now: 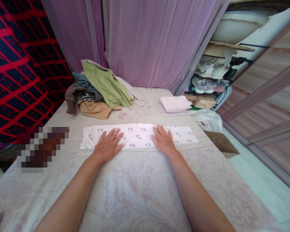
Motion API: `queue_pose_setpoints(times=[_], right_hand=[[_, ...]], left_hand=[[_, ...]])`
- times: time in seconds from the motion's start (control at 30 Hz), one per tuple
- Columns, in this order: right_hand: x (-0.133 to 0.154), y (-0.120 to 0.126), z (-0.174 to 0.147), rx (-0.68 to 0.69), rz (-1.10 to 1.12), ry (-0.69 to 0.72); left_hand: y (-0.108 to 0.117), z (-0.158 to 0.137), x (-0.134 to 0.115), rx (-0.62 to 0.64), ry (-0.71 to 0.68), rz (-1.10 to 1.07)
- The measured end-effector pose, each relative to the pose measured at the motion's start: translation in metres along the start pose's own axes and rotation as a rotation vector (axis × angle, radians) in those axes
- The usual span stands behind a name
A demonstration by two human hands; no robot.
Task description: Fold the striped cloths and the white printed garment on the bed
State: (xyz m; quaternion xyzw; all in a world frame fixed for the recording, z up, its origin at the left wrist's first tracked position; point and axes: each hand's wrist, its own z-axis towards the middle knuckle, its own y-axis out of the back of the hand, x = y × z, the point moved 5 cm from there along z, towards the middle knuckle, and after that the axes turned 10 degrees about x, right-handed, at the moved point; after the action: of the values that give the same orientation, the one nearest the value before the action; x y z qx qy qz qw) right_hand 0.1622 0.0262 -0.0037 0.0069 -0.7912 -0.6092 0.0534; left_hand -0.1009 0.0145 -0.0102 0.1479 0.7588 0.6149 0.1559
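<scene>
A white cloth garment with small red and grey printed figures (135, 137) lies folded into a long flat strip across the bed or table. My left hand (108, 143) rests flat on its left part, fingers spread. On the right part my right hand (163, 139) presses down, palm flat and fingers stretched out. The kind of garment cannot be made out in this folded shape. Both ends of the strip stick out past my hands.
Behind on the left is a heap of clothes (91, 96) with green shorts (103, 82) on top. A folded pile of pale cloths (175, 104) sits at the back right. Beyond the right edge stand a cardboard box (221, 143) and a shoe rack (215, 58). Purple curtains (147, 42) hang behind.
</scene>
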Motion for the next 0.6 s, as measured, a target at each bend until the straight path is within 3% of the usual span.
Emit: queue_pose_setpoints(times=[0.27,0.47,0.6], right_hand=[[-0.051,-0.007,-0.004,0.011,0.034,-0.235],[-0.080,-0.002,-0.015,-0.075,0.058,-0.287],[-0.105,-0.005,-0.022,-0.050,0.067,-0.318]], left_hand=[[0.001,0.002,0.001,0.028,0.016,0.009],[0.000,0.002,0.003,-0.004,0.011,0.007],[-0.002,0.003,0.004,-0.019,0.008,0.012]])
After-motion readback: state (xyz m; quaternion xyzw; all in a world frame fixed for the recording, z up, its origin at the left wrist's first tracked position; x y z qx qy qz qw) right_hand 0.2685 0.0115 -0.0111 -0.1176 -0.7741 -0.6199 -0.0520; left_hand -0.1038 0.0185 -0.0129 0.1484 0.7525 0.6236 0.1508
